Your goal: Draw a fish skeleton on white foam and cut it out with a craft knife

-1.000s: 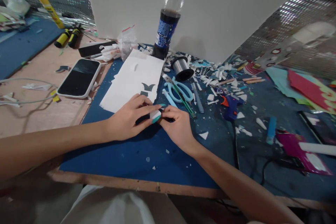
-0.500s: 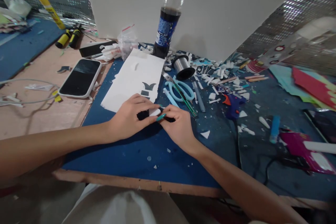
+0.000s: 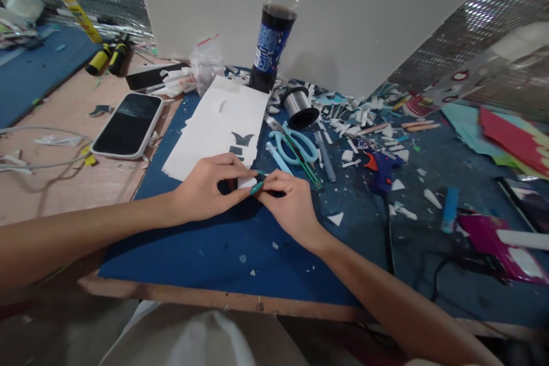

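Observation:
My left hand [image 3: 208, 189] pinches a small white piece [image 3: 246, 182] between thumb and fingertips, just above the blue mat. Against its right end, the fingers of my right hand [image 3: 294, 203] are pressed together. Whatever lies between those right fingertips is small and mostly covered by the fingers. Behind my hands lies a white sheet [image 3: 214, 126] with dark cut shapes [image 3: 242, 139] on its near right corner. Light-blue-handled scissors [image 3: 306, 151] and a green pencil-like stick [image 3: 302, 166] are just beyond my right hand.
A bottle of dark drink [image 3: 272, 40] and a wire spool [image 3: 298, 106] stand at the back among many white scraps. To the left lies a phone [image 3: 128, 126]. At right are a blue glue gun [image 3: 384, 171] with its cord and a magenta packet [image 3: 493, 246].
Both hands have shifted slightly left with the white piece, whose visible part has turned a little. The grips look the same. The whole view has moved slightly.

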A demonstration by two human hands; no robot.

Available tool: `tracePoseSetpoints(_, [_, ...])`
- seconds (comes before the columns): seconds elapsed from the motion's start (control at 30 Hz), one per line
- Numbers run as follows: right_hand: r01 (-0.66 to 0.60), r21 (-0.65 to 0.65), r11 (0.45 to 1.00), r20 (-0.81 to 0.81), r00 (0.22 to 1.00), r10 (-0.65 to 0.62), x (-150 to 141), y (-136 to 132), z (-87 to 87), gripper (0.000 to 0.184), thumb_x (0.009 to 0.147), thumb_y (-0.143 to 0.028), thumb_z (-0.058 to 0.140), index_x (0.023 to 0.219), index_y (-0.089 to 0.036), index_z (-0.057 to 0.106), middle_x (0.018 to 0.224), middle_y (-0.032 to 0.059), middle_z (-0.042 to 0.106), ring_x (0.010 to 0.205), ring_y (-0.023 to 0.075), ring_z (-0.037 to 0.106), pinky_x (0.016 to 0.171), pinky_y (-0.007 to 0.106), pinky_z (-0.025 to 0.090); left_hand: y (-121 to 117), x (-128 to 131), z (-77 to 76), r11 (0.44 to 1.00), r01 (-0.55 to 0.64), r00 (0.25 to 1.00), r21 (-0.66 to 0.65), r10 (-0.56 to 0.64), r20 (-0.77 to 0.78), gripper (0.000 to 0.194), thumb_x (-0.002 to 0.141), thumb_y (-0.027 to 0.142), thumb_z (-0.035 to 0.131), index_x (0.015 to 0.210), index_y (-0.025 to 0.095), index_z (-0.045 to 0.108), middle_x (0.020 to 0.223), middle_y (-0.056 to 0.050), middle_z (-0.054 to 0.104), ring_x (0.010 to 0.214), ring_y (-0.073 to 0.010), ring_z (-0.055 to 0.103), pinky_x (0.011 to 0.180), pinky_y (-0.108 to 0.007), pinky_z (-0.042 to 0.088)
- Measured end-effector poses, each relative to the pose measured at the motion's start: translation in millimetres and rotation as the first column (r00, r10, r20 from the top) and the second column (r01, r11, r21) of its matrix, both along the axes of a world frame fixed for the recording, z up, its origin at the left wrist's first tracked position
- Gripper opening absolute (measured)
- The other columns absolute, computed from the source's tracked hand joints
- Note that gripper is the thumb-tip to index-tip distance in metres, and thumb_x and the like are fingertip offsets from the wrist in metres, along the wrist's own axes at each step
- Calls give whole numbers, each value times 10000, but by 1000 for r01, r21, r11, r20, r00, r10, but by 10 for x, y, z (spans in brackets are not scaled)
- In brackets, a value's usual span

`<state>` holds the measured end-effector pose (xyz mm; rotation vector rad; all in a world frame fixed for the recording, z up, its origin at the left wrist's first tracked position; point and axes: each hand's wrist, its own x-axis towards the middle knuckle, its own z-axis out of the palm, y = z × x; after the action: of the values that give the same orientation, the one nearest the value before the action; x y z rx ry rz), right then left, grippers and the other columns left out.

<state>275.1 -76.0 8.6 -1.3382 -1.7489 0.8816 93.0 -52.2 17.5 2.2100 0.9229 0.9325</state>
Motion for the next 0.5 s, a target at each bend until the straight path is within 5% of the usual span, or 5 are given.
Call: tracePoseSetpoints(0.5, [13, -32, 999, -44, 999, -15, 4, 11, -8, 147, 723, -191, 637, 587, -197, 693, 611, -2, 573, 540, 98, 510, 514, 248, 378, -24, 41, -19, 953, 16, 994, -302, 17, 104, 246, 820, 217, 595, 1046, 145, 661, 897, -60, 534, 649, -81, 519, 487, -167, 447])
